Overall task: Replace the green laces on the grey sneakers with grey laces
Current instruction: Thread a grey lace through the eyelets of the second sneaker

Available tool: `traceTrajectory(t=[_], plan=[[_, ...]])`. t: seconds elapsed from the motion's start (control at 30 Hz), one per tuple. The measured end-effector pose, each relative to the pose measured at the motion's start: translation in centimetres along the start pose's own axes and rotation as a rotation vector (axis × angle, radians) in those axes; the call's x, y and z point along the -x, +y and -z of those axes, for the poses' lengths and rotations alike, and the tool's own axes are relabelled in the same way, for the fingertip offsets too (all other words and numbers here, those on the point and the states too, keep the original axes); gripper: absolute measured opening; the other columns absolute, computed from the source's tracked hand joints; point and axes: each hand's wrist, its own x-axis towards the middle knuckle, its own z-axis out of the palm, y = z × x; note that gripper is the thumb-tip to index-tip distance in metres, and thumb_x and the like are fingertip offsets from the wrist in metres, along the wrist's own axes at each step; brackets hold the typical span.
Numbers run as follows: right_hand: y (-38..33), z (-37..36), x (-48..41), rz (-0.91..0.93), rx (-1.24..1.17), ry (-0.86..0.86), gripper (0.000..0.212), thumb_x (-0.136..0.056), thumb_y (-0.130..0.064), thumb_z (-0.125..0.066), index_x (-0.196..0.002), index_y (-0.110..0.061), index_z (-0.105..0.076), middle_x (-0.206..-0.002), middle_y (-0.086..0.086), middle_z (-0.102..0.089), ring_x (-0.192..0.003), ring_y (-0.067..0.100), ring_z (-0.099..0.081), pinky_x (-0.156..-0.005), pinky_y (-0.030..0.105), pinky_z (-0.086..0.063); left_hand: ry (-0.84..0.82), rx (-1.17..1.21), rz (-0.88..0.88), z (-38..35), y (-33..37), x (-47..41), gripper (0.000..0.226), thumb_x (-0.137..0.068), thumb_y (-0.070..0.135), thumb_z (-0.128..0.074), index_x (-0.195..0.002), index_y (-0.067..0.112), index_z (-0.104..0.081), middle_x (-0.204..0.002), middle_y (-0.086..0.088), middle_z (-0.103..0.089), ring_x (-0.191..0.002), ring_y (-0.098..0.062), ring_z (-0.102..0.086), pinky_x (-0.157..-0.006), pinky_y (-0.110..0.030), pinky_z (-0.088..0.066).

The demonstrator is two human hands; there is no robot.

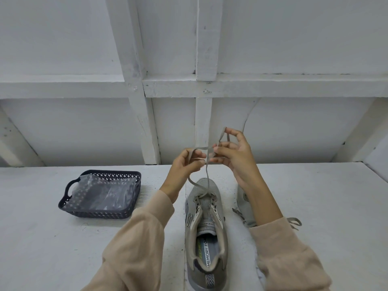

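From my end, both hands are up above the toe of the grey mesh sneaker (pixel 206 217). The left hand (pixel 184 164) has its fingers curled round one strand of the flat grey lace (pixel 206 173). The right hand (pixel 233 156) pinches the other strand, with a loop poking up past its fingertips. Both strands drop straight below the grip to the eyelets nearest the toe. The heel is cut off by the frame edge. A second grey sneaker (pixel 243 203) sits under the right forearm, mostly hidden. Well off to the left of the grip is a dark perforated plastic basket (pixel 130 181) holding crinkly clear plastic (pixel 100 192), and I can't make out what's inside.
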Motion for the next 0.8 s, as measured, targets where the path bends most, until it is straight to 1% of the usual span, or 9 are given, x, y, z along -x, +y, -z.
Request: traceTrajectory(t=[0.1, 0.17, 0.23, 0.3, 0.37, 0.47, 0.57, 0.67, 0.8], plan=[[0.5, -0.3, 0.3, -0.011, 0.003, -0.078, 0.035, -0.085, 0.016, -0.058, -0.114, -0.003, -0.058, -0.087, 0.016, -0.060, -0.065, 0.023, -0.067, -0.060, 0.027, -0.058, -0.017, 0.002, -0.022, -0.7, -0.3, 0.6, 0.020, -0.086, 0.003, -0.067, -0.104, 0.010, -0.060, -0.098, -0.006, -0.067, -0.085, -0.011, -0.064, -0.077, -0.019, -0.050], [0.9, 0.0, 0.4, -0.008, 0.009, -0.066, 0.028, -0.086, 0.014, -0.059, -0.109, -0.001, -0.061, -0.090, 0.017, -0.061, -0.072, 0.025, -0.069, -0.061, 0.026, -0.058, -0.014, 0.035, -0.020, -0.9, -0.3, 0.8, 0.021, -0.088, 0.006, -0.067, -0.108, 0.006, -0.063, -0.096, -0.008, -0.070, -0.078, -0.013, -0.064, -0.077, -0.022, -0.053], [1.2, 0.5, 0.4, -0.010, -0.004, -0.028, 0.027, -0.086, 0.013, -0.059, -0.110, 0.001, -0.059, -0.086, 0.014, -0.061, -0.071, 0.025, -0.070, -0.060, 0.025, -0.057, -0.022, 0.038, 0.001, -0.8, -0.5, 1.0, 0.020, -0.090, 0.011, -0.065, -0.110, 0.008, -0.065, -0.089, -0.003, -0.071, -0.072, -0.012, -0.062, -0.077, -0.023, -0.053], [1.3, 0.8, 0.4, -0.022, -0.015, -0.006, 0.032, -0.085, 0.015, -0.059, -0.114, 0.001, -0.055, -0.079, 0.010, -0.062, -0.065, 0.020, -0.069, -0.057, 0.024, -0.057, -0.023, 0.002, 0.007, -0.9, -0.8, 1.2, 0.019, -0.090, 0.015, -0.066, -0.109, 0.012, -0.066, -0.084, 0.006, -0.071, -0.069, -0.009, -0.061, -0.076, -0.023, -0.052], [1.5, 1.0, 0.4, -0.032, -0.002, -0.002, 0.042, -0.084, 0.014, -0.062, -0.120, -0.003, -0.049, -0.077, 0.008, -0.064, -0.065, 0.018, -0.069, -0.057, 0.025, -0.056, -0.016, -0.031, -0.004, -1.3, -1.1, 1.3, 0.022, -0.087, 0.015, -0.069, -0.109, 0.014, -0.065, -0.089, 0.006, -0.072, -0.067, -0.010, -0.061, -0.069, -0.022, -0.051], [1.9, 1.2, 0.3, -0.061, 0.053, 0.010, 0.054, -0.081, 0.011, -0.066, -0.126, -0.008, -0.044, -0.074, 0.003, -0.068, -0.070, 0.017, -0.068, -0.058, 0.027, -0.054, 0.022, -0.081, -0.004, -1.9, -1.6, 1.5, 0.030, -0.085, 0.015, -0.073, -0.113, 0.013, -0.064, -0.097, -0.006, -0.073, -0.061, -0.013, -0.058, -0.058, -0.021, -0.046], [2.4, 1.5, 0.2, -0.096, 0.130, 0.014, 0.060, -0.079, 0.003, -0.072, -0.129, -0.012, -0.042, -0.072, -0.003, -0.072, -0.072, 0.015, -0.064, -0.059, 0.027, -0.042, 0.074, -0.071, 0.015, -2.4, -1.9, 1.6, 0.026, -0.086, 0.016, -0.072, -0.110, 0.010, -0.065, -0.087, -0.013, -0.071, -0.054, -0.011, -0.054, -0.053, -0.019, -0.042], [2.7, 1.9, 0.1, -0.130, 0.133, 0.034, 0.065, -0.077, 0.001, -0.074, -0.130, -0.015, -0.041, -0.074, -0.003, -0.072, -0.071, 0.016, -0.056, -0.059, 0.026, -0.035, 0.092, -0.095, 0.010, -2.4, -2.1, 1.5, 0.007, -0.088, 0.017, -0.069, -0.090, 0.010, -0.069, -0.075, -0.004, -0.067, -0.051, -0.006, -0.051, -0.051, -0.014, -0.039], [2.7, 2.3, 0.0, -0.166, 0.093, 0.055, 0.069, -0.075, 0.002, -0.075, -0.132, -0.017, -0.040, -0.075, -0.003, -0.072, -0.072, 0.017, -0.055, -0.056, 0.025, -0.035, 0.078, -0.140, 0.007, -2.2, -2.3, 1.6, 0.011, -0.089, 0.020, -0.069, -0.085, 0.010, -0.068, -0.069, 0.009, -0.064, -0.050, -0.007, -0.048, -0.051, -0.011, -0.037]])
